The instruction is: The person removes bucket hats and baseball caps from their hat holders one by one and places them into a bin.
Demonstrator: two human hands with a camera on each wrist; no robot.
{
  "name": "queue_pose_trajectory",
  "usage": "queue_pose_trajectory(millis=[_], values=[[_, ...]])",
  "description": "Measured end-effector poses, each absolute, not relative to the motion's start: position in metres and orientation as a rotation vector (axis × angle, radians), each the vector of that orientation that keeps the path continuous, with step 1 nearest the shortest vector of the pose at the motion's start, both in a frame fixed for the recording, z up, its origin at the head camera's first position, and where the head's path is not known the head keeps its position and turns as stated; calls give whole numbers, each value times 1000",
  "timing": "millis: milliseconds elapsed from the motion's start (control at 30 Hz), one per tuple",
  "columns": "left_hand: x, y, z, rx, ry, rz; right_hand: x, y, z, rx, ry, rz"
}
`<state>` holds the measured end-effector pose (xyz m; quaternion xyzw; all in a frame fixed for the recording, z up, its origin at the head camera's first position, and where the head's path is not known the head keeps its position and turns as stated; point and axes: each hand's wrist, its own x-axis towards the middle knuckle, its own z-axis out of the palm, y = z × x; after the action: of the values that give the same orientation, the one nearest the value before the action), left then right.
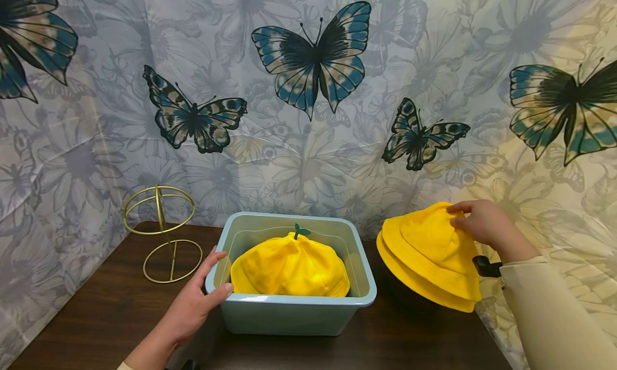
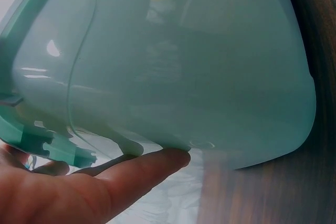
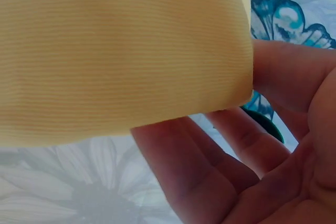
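Note:
A light blue-green plastic bin (image 1: 299, 314) stands on the table. In it lies a yellow bucket hat (image 1: 289, 268) with a green sprout (image 1: 300, 231) on its crown. My left hand (image 1: 193, 300) grips the bin's left side near the front corner, at the rim. In the left wrist view, the thumb (image 2: 152, 174) lies against the bin's outer wall (image 2: 199, 77). To the right of the bin, my right hand (image 1: 487, 228) pinches yellow bucket hats (image 1: 429, 252) by the crown, tilted. Two brims show, one under the other. The right wrist view shows ribbed yellow cloth (image 3: 121, 56) beside the fingers.
A gold wire stand (image 1: 161, 225) with two rings and a post is at the table's back left. The dark wooden table (image 1: 96, 311) reaches back to a cloth backdrop (image 1: 308, 172) printed with butterflies and flowers.

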<state>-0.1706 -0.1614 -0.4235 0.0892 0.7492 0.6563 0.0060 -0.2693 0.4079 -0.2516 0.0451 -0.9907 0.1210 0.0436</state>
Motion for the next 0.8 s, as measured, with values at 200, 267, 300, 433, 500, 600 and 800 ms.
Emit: queue_pose_trajectory(millis=[200,267,300,433,500,600,800], values=[[-170,-161,-423,280,2345,2054,-268,409,-253,143,-2996,372],[-170,-161,-423,280,2343,2055,-268,408,-253,143,-2980,377],[-170,-161,-422,281,2343,2054,-267,408,-253,142,-2973,378],[-170,-161,-422,282,2339,2057,-266,407,-252,135,-2947,371],[-169,-161,-423,281,2339,2056,-265,407,-251,133,-2930,356],[-169,-161,-422,282,2339,2055,-264,408,-249,126,-2897,316],[-170,-162,-421,285,2340,2042,-262,409,-243,102,-2833,317]])
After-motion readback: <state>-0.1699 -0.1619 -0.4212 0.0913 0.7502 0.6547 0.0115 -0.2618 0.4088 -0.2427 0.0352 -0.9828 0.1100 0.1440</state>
